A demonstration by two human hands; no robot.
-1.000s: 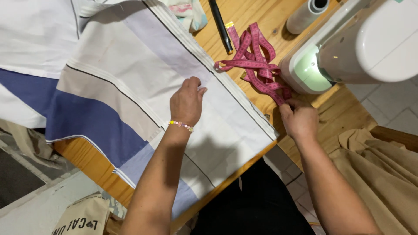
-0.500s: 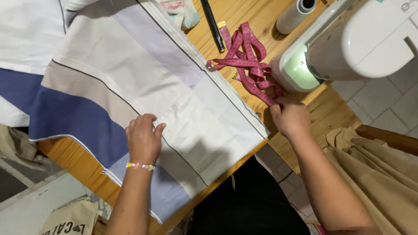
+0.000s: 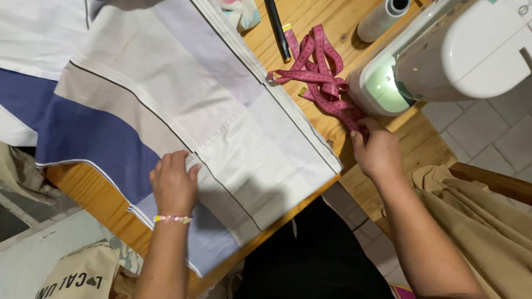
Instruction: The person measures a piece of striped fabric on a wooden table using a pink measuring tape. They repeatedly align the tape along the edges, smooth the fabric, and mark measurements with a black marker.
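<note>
Left hand (image 3: 173,185): flat on the striped fabric (image 3: 183,122), fingers (image 3: 166,161) spread, gripping nothing.
Right hand (image 3: 378,154): fingers (image 3: 357,138) pressed together, pinching the pink measuring tape (image 3: 321,77).
Tape position: tangled heap between the fabric's edge and the white sewing machine (image 3: 443,55), near the desk (image 3: 377,194) front edge.
Fabric position: spread across the desk, overhanging its front edge.
</note>
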